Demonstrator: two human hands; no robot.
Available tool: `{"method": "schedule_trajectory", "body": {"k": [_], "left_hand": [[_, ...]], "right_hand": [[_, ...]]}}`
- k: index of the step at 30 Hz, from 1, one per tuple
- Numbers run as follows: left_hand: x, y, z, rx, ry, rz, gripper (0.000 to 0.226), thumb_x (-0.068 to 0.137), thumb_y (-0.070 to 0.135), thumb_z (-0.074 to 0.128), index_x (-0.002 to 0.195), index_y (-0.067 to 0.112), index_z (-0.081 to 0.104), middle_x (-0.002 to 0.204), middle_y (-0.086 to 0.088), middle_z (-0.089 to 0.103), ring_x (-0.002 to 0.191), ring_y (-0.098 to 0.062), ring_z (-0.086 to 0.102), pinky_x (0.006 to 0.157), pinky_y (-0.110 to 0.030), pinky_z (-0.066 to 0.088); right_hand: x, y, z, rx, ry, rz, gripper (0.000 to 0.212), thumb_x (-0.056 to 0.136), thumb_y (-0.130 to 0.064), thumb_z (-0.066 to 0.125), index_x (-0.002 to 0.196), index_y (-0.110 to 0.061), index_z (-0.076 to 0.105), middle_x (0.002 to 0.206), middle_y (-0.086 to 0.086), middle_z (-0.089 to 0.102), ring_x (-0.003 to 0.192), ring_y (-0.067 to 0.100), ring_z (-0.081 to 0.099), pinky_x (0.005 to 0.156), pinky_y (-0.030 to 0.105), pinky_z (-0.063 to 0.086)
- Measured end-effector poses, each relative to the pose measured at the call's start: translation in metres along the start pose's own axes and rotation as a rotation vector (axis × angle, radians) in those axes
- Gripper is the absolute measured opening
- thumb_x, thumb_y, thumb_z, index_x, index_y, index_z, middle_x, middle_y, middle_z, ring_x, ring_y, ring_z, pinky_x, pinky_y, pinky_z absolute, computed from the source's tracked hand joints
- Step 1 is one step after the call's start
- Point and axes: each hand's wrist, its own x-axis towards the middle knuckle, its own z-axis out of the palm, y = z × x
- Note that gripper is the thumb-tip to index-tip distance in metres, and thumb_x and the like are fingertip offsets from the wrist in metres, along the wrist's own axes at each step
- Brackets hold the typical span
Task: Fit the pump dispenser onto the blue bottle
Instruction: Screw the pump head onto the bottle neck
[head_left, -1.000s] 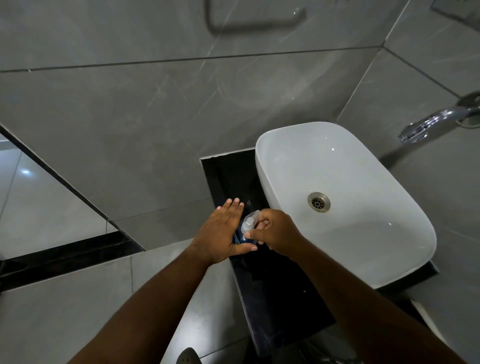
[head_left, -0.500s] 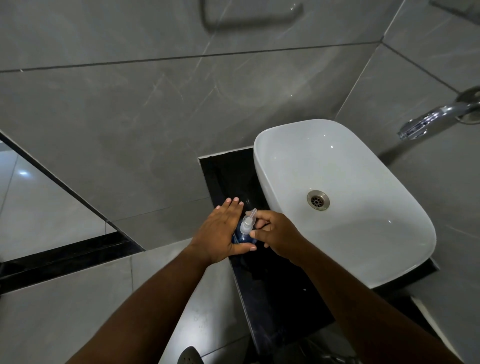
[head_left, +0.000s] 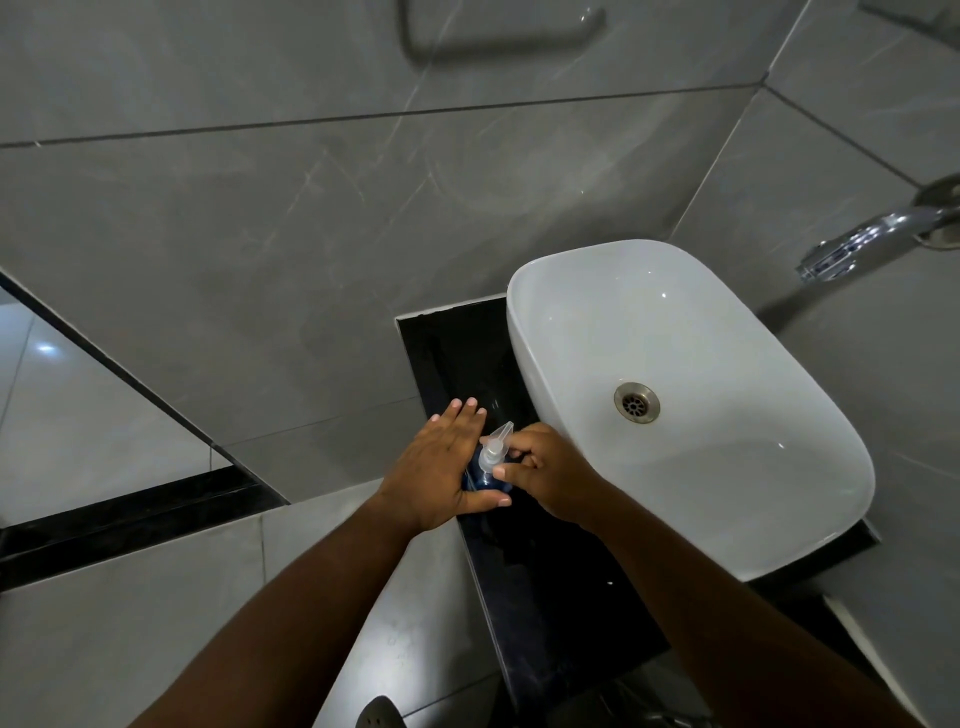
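Two hands meet over the black worktop (head_left: 561, 597), close to its left edge and just beside the white basin (head_left: 779, 519). Nearest the camera, both forearms reach in from below and converge on one spot, which suggests a job needing one hand to steady and the other to work.

The left hand (head_left: 436, 473) lies against the left side of the blue bottle (head_left: 485, 482), its fingers stretched flat and forward and its thumb hooked round the near side. It looks placed as a brace, so the bottle cannot slide or tip on the glossy surface. The right hand (head_left: 550, 475) is curled about the pump dispenser (head_left: 493, 452), thumb and fingertips pinching its clear collar. That is the hold one would use to twist or press the collar down on the neck. How fully the collar is seated cannot be told, since the fingers hide the joint.

The bottle stands upright on the worktop, between the hands, with the clear nozzle pointing away toward the far edge. Beyond it the worktop runs to its far left corner against the grey tiled wall (head_left: 311, 208). A chrome tap (head_left: 878, 241) juts from the wall to the right, above the basin, well apart from the work.
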Motion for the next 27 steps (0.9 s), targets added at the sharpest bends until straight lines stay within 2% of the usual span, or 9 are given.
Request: {"method": "schedule_trajectory", "body": {"k": [2, 6, 8, 11, 16, 21, 23, 25, 27], "left_hand": [[0.000, 0.000, 0.000, -0.005, -0.003, -0.006, 0.111, 0.074, 0.087, 0.039, 0.154, 0.018, 0.005, 0.163, -0.004, 0.001, 0.149, -0.017, -0.008, 0.121, -0.039, 0.002], [0.001, 0.000, 0.000, -0.016, -0.015, -0.012, 0.112, 0.074, 0.087, 0.040, 0.154, 0.019, 0.004, 0.164, -0.004, 0.001, 0.148, -0.015, -0.010, 0.120, -0.037, -0.001], [0.002, 0.000, 0.000, -0.016, -0.015, -0.007, 0.112, 0.073, 0.087, 0.041, 0.154, 0.018, 0.004, 0.163, -0.004, 0.000, 0.147, -0.014, -0.012, 0.119, -0.035, -0.003], [0.002, 0.000, 0.000, -0.036, 0.000, 0.005, 0.112, 0.073, 0.086, 0.044, 0.154, 0.017, 0.008, 0.163, -0.005, 0.004, 0.147, -0.013, -0.011, 0.118, -0.034, -0.004], [0.002, -0.001, 0.001, -0.065, 0.015, 0.014, 0.110, 0.073, 0.085, 0.047, 0.154, 0.019, 0.010, 0.163, -0.003, 0.004, 0.146, -0.010, -0.013, 0.117, -0.032, -0.005], [0.001, -0.001, 0.004, -0.117, 0.032, 0.002, 0.111, 0.073, 0.083, 0.050, 0.154, 0.018, 0.012, 0.163, -0.002, 0.008, 0.145, -0.008, -0.015, 0.115, -0.028, -0.008], [0.002, 0.001, 0.004, -0.143, 0.035, -0.001, 0.111, 0.072, 0.083, 0.050, 0.154, 0.017, 0.014, 0.163, -0.003, 0.010, 0.145, -0.007, -0.015, 0.115, -0.029, -0.008], [0.003, 0.001, 0.004, -0.161, 0.035, -0.004, 0.111, 0.071, 0.083, 0.052, 0.153, 0.017, 0.016, 0.163, -0.003, 0.011, 0.144, -0.007, -0.016, 0.115, -0.031, -0.007], [0.003, 0.000, 0.005, -0.170, 0.036, -0.008, 0.110, 0.072, 0.080, 0.053, 0.153, 0.016, 0.016, 0.163, -0.003, 0.011, 0.144, -0.007, -0.016, 0.115, -0.030, -0.007]], "right_hand": [[-0.001, -0.002, 0.001, -0.024, 0.031, 0.020, 0.022, 0.082, -0.018, 0.069, 0.093, 0.000, 0.065, 0.093, 0.021, 0.062, 0.081, 0.031, 0.059, 0.076, 0.042, 0.051], [0.000, -0.003, 0.002, -0.033, 0.053, 0.028, 0.016, 0.081, -0.021, 0.071, 0.085, -0.008, 0.062, 0.082, 0.009, 0.056, 0.067, 0.016, 0.050, 0.065, 0.031, 0.046], [-0.001, -0.003, 0.001, -0.039, 0.044, 0.028, 0.019, 0.080, -0.021, 0.071, 0.077, -0.009, 0.057, 0.079, 0.009, 0.056, 0.066, 0.017, 0.051, 0.064, 0.031, 0.045], [-0.003, -0.004, 0.001, -0.020, 0.038, 0.003, 0.026, 0.076, -0.023, 0.076, 0.092, -0.006, 0.066, 0.082, 0.013, 0.063, 0.072, 0.024, 0.059, 0.066, 0.030, 0.048], [0.005, -0.004, 0.000, -0.086, -0.040, -0.019, 0.035, 0.080, -0.028, 0.072, 0.108, -0.008, 0.065, 0.102, 0.013, 0.068, 0.091, 0.026, 0.064, 0.082, 0.039, 0.054], [0.009, -0.003, 0.004, -0.063, -0.057, 0.011, 0.033, 0.079, -0.029, 0.072, 0.102, -0.006, 0.066, 0.096, 0.012, 0.072, 0.087, 0.026, 0.067, 0.081, 0.040, 0.056], [0.009, -0.003, 0.005, -0.048, -0.049, 0.036, 0.032, 0.080, -0.028, 0.072, 0.102, -0.007, 0.066, 0.095, 0.011, 0.072, 0.085, 0.022, 0.068, 0.079, 0.033, 0.057], [0.008, -0.003, 0.007, -0.020, -0.021, 0.037, 0.027, 0.080, -0.027, 0.071, 0.100, -0.009, 0.067, 0.091, 0.006, 0.073, 0.075, 0.010, 0.066, 0.069, 0.011, 0.052], [0.005, -0.004, 0.013, 0.011, 0.027, 0.034, 0.020, 0.081, -0.025, 0.070, 0.095, -0.011, 0.068, 0.084, 0.002, 0.073, 0.066, 0.001, 0.062, 0.064, 0.002, 0.046]]}}
